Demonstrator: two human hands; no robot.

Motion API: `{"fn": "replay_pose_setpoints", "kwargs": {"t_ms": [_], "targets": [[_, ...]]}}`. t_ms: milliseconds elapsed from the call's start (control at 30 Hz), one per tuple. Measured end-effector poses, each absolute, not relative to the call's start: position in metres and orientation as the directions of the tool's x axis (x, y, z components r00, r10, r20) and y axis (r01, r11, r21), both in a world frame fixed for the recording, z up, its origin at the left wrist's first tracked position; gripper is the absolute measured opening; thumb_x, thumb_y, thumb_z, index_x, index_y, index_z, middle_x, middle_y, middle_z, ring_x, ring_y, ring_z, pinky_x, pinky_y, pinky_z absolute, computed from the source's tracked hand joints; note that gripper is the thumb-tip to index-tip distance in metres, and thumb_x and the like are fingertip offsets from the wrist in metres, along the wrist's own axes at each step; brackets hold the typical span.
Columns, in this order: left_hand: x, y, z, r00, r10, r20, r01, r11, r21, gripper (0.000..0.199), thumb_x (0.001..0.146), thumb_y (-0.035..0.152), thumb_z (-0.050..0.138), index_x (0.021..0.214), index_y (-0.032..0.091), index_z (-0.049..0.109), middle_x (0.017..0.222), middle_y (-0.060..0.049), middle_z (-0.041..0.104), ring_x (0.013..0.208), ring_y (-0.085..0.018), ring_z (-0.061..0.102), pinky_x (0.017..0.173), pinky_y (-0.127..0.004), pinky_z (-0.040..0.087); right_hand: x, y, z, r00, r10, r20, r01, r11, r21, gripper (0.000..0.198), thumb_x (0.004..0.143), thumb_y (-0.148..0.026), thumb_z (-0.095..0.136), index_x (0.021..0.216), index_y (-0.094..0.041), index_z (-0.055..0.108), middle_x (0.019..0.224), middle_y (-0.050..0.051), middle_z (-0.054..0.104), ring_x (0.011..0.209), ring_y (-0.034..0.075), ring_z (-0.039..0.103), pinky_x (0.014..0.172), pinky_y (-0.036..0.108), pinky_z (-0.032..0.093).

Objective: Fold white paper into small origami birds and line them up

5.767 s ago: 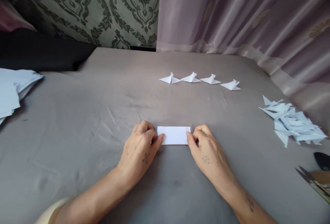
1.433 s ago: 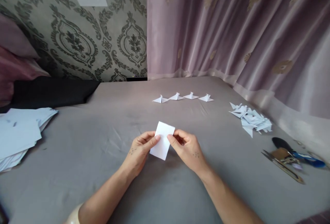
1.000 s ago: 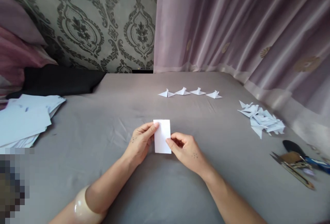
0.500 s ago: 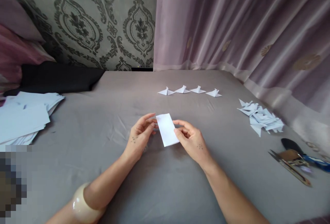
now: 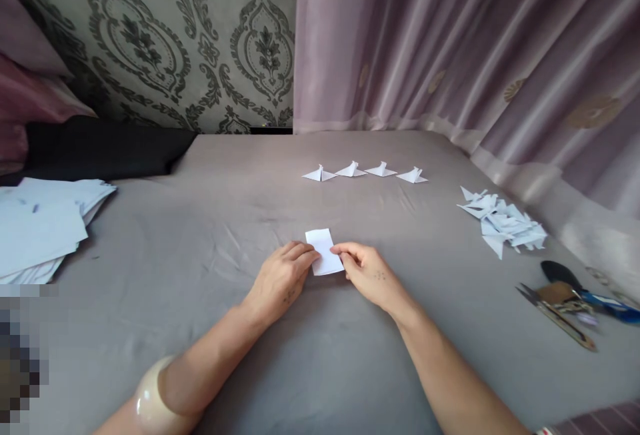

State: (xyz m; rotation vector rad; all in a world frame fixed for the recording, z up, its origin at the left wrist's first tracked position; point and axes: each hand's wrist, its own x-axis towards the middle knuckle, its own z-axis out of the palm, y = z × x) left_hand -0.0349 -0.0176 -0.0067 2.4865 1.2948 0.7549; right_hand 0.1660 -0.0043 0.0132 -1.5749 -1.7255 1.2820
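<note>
A small white rectangle of folded paper (image 5: 324, 258) is between my two hands, in the middle of the grey cloth. My left hand (image 5: 285, 275) has its back turned up, with the fingers pressed together over the paper's left edge. On the opposite side, my right hand (image 5: 369, 273) pinches the right edge between thumb and forefinger. The fingertips of both hands partly cover the paper's sides. Farther back, several folded paper birds (image 5: 382, 169) stand in a row.
White paper sheets (image 5: 43, 228) lie stacked at the left. To the right is a heap of folded paper pieces (image 5: 510, 225); nearer are pointed snips (image 5: 557, 318) and a blue-handled tool (image 5: 613, 306). A black cloth (image 5: 105, 148) and a purple curtain (image 5: 380, 41) border the back.
My left hand has turned over from palm-side to back up and closed on the paper's left edge. The paper has tilted flatter, and my right hand still pinches its right edge.
</note>
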Motion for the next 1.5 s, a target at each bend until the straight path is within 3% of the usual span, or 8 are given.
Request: {"fn": "replay_pose_setpoints", "kwargs": {"t_ms": [167,267,367,600,733,933,1200,1500], "targets": [[-0.033,-0.019,-0.005,0.493,0.801,0.339,0.716,-0.595,0.365,0.027,0.094,0.011,0.040,0.108,0.016,0.063,0.107,-0.010,0.068,0.097,-0.023,0.061,0.082,-0.037,0.054,0.175,-0.007,0.021,-0.345,0.923,-0.171,0.564,0.059,-0.824,0.039,0.085,-0.017,0.044,0.117,-0.028,0.065,0.105,0.002,0.069,0.088,0.015,0.062,0.081,0.028,0.047],[-0.032,-0.020,-0.003,0.478,0.814,0.330,0.719,-0.579,0.385,0.028,0.095,0.014,0.038,0.108,0.017,0.063,0.107,-0.010,0.067,0.098,-0.022,0.060,0.084,-0.036,0.053,0.180,-0.006,0.025,-0.405,0.903,-0.145,0.590,0.137,-0.795,0.046,0.083,-0.012,0.045,0.121,-0.031,0.062,0.106,0.000,0.066,0.078,0.012,0.059,0.075,0.026,0.047],[-0.032,-0.020,-0.002,0.458,0.831,0.317,0.709,-0.556,0.433,0.028,0.096,0.016,0.038,0.106,0.017,0.065,0.106,-0.009,0.067,0.098,-0.021,0.060,0.085,-0.034,0.052,0.180,-0.005,0.023,-0.398,0.913,-0.089,0.641,0.207,-0.739,0.045,0.084,-0.014,0.049,0.124,-0.032,0.060,0.108,0.001,0.061,0.081,0.012,0.057,0.075,0.026,0.046],[-0.028,-0.026,-0.003,0.295,0.904,0.310,0.728,-0.423,0.540,0.022,0.092,0.019,0.047,0.092,0.019,0.070,0.103,-0.010,0.061,0.092,-0.021,0.054,0.080,-0.034,0.050,0.173,-0.008,0.024,-0.408,0.913,-0.024,0.716,0.304,-0.628,0.022,0.091,-0.022,0.049,0.095,-0.027,0.070,0.096,0.001,0.058,0.075,0.012,0.055,0.070,0.025,0.042],[-0.020,-0.035,-0.004,0.185,0.944,0.273,0.736,-0.317,0.598,0.023,0.091,0.021,0.050,0.080,0.017,0.070,0.100,-0.010,0.060,0.090,-0.022,0.053,0.081,-0.036,0.048,0.176,-0.009,0.029,-0.448,0.889,-0.091,0.688,0.278,-0.671,0.025,0.093,-0.028,0.048,0.076,-0.022,0.064,0.087,-0.001,0.058,0.071,0.010,0.054,0.066,0.024,0.039],[-0.014,-0.033,-0.007,0.069,0.975,0.213,0.721,-0.196,0.664,0.030,0.093,0.025,0.047,0.072,0.016,0.068,0.092,-0.009,0.060,0.086,-0.021,0.054,0.081,-0.037,0.046,0.168,-0.007,0.021,-0.331,0.937,-0.109,0.764,0.198,-0.614,0.033,0.094,-0.034,0.045,0.067,-0.020,0.058,0.071,-0.002,0.051,0.060,0.011,0.049,0.056,0.023,0.033],[-0.013,-0.026,-0.007,0.009,0.988,0.154,0.729,-0.113,0.676,0.026,0.090,0.025,0.051,0.070,0.016,0.066,0.088,-0.008,0.059,0.084,-0.022,0.053,0.080,-0.038,0.045,0.152,-0.008,0.013,-0.152,0.987,-0.054,0.850,0.102,-0.516,0.032,0.091,-0.036,0.048,0.066,-0.021,0.060,0.071,0.002,0.060,0.058,0.013,0.052,0.058,0.026,0.033],[-0.013,-0.022,-0.007,-0.022,0.994,0.109,0.738,-0.057,0.672,0.028,0.088,0.028,0.054,0.065,0.017,0.063,0.087,-0.007,0.058,0.083,-0.022,0.051,0.078,-0.038,0.045,0.145,-0.006,0.011,-0.090,0.995,-0.044,0.900,0.062,-0.432,0.031,0.090,-0.039,0.051,0.065,-0.022,0.056,0.071,0.002,0.062,0.060,0.015,0.053,0.059,0.028,0.031]]}}
